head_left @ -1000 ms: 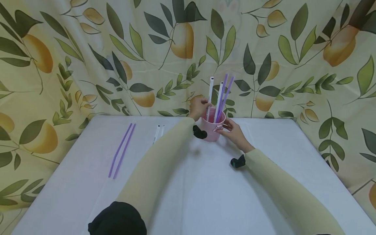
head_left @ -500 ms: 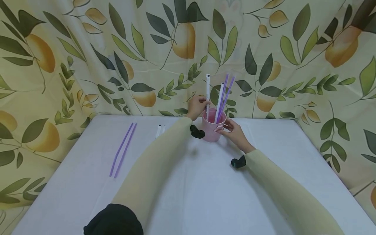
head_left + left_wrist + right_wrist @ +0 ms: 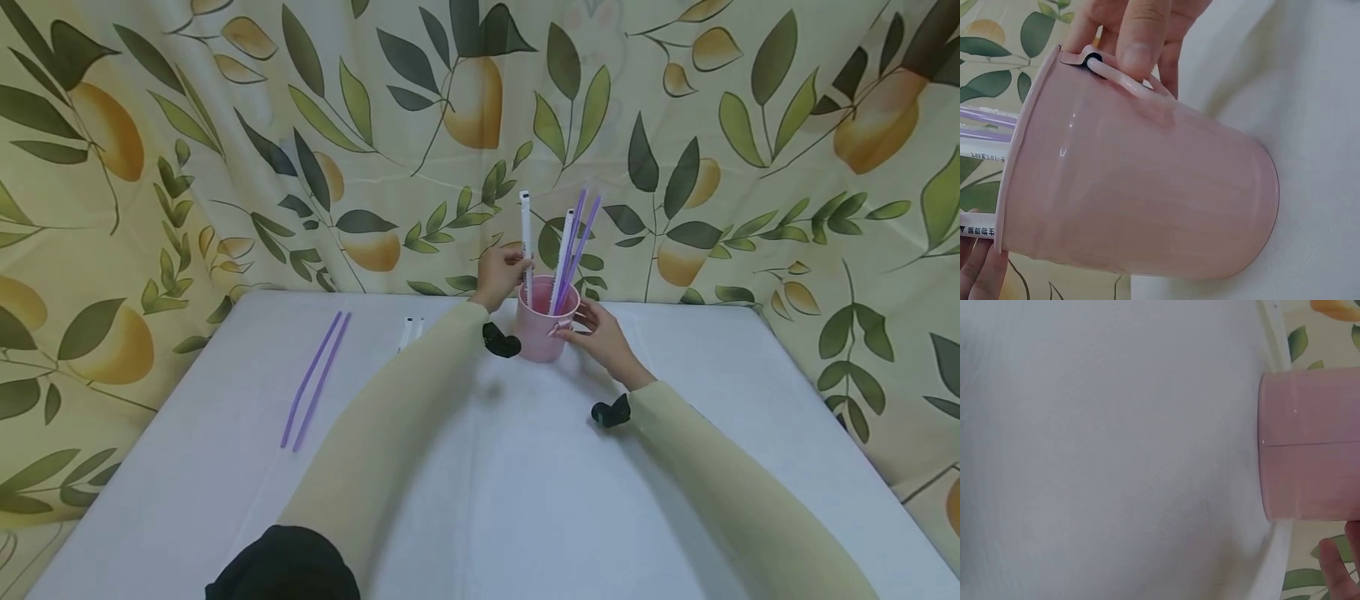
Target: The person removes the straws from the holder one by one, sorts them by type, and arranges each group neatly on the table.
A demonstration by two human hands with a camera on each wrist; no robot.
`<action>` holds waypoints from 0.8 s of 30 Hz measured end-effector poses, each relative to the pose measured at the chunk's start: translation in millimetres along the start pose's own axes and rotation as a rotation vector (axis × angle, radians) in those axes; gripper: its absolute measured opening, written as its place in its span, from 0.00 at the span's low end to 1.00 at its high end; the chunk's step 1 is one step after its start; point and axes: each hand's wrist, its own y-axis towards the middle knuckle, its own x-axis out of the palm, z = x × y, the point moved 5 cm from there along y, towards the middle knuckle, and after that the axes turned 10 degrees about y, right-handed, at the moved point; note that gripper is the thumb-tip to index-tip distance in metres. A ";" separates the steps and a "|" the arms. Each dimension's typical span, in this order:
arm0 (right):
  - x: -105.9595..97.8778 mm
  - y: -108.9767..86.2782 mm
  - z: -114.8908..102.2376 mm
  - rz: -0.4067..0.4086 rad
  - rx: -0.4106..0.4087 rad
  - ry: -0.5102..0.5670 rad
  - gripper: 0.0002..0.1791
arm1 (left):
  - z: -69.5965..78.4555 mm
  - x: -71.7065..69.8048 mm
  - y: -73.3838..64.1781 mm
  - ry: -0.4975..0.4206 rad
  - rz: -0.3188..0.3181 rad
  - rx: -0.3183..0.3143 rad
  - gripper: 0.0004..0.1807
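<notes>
A pink bucket (image 3: pixel 540 337) stands upright on the table, holding another slim white stick (image 3: pixel 563 254) and two purple sticks (image 3: pixel 588 231) that lean right. At its left rim my left hand (image 3: pixel 501 277) pinches a slim white stick (image 3: pixel 527 223) with black print, its lower end inside the bucket. My right hand (image 3: pixel 606 343) steadies the other side. In the left wrist view its thumb (image 3: pixel 1140 53) presses the bucket's thin handle (image 3: pixel 1125 81), with fingers behind. The right wrist view has the lower part of the bucket and only some right fingers (image 3: pixel 1336 569).
Two long purple sticks (image 3: pixel 321 383) lie side by side at the table's left. White printed sticks (image 3: pixel 406 332) lie nearer the middle, partly covered by my left sleeve (image 3: pixel 390 408). A fruit-patterned curtain (image 3: pixel 465 167) hangs along the table's back edge.
My left hand and the white stick in it have shifted a little left along the bucket's rim, and the stick stands more upright. The right hand keeps its hold on the bucket.
</notes>
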 end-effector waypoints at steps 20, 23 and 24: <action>12.7 -16.4 -32.5 0.048 -0.027 0.046 0.44 | -2.0 -2.9 -4.6 -0.030 -0.034 0.007 0.12; 11.6 -13.9 -27.9 0.047 -0.039 0.035 0.45 | -2.8 -4.9 -3.8 -0.042 -0.045 0.000 0.13; 10.9 -11.8 -24.1 0.049 -0.043 0.030 0.45 | -2.6 -5.7 -3.8 -0.047 -0.050 -0.004 0.13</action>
